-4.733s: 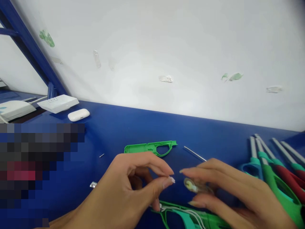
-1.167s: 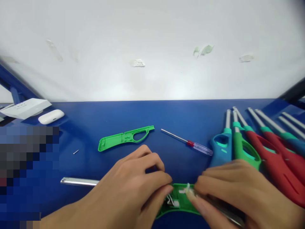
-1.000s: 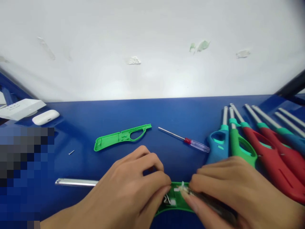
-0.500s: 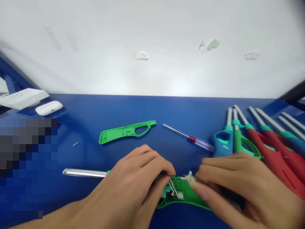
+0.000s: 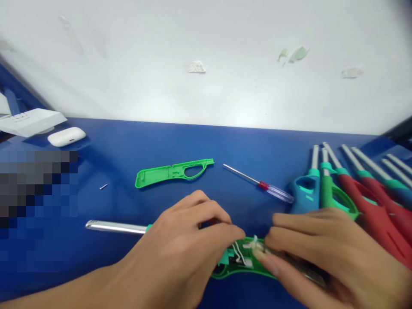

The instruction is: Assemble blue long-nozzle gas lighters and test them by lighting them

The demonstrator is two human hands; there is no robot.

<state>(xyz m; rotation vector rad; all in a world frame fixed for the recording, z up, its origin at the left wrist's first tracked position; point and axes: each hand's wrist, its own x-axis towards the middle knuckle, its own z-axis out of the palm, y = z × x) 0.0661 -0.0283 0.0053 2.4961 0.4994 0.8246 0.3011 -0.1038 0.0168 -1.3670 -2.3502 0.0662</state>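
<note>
My left hand (image 5: 186, 244) is closed over the middle of an opened green gas lighter (image 5: 233, 271); its silver barrel (image 5: 116, 226) points left. White wires (image 5: 238, 253) and a black part show inside the open handle. My right hand (image 5: 325, 249) pinches a clear fuel tank (image 5: 307, 272) with a small pale valve end, just above the handle's right end. Much of the tank is hidden by the fingers. Beyond the hands lies the other green handle half (image 5: 154, 176), inner side up. A screwdriver (image 5: 277, 193) with a clear purple handle rests to its right.
Several blue, green and red lighters (image 5: 363, 189) lie side by side at the right. A small screw (image 5: 103, 186) is on the blue table (image 5: 109, 154) at left. Farther back are a white earbud case (image 5: 66, 136) and a white box (image 5: 35, 120). A white wall stands behind.
My left thumb and fingers have shifted right along the lighter. The tank in my right hand has come more into view. The whole view has shifted slightly.
</note>
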